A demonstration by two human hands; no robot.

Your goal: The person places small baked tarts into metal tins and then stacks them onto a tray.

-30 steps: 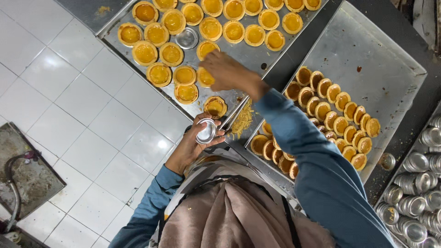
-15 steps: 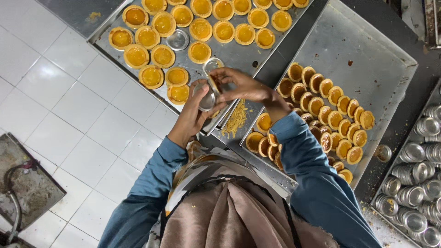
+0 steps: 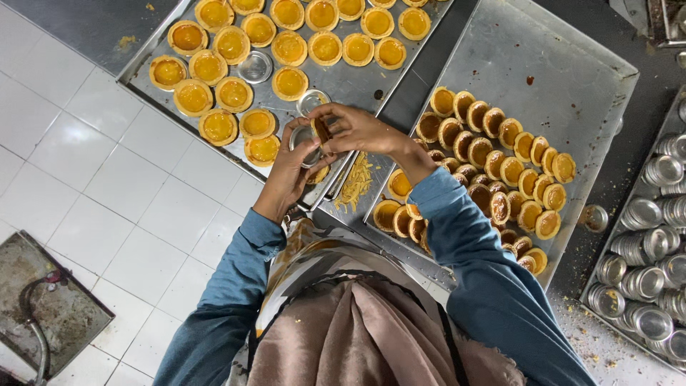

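Tart [image 3: 321,131] in its small metal mould [image 3: 306,137], held over the near edge of the left tray [image 3: 143,53]: the left hand [image 3: 289,168] grips the mould from below while the right hand [image 3: 357,129] pinches the pastry at its rim, apparently lifting it out. On the left tray some twenty filled tarts [image 3: 218,127] remain in view, lying flat in loose rows, with two empty moulds [image 3: 255,66] among them; the far end of this tray is cut off, so the count is partial. To the right of that tray, the second tray [image 3: 572,78] carries unmoulded tarts [image 3: 500,171] stacked on edge in overlapping rows, roughly thirty-five, too crowded to count exactly, and most of its far half is bare metal. A heap of pastry crumbs [image 3: 355,182] lies between the two trays. Farther right of the second tray, emptied moulds [image 3: 647,214] are nested in stacks, number indeterminate. By this evidence the unmoulding appears more than half complete.
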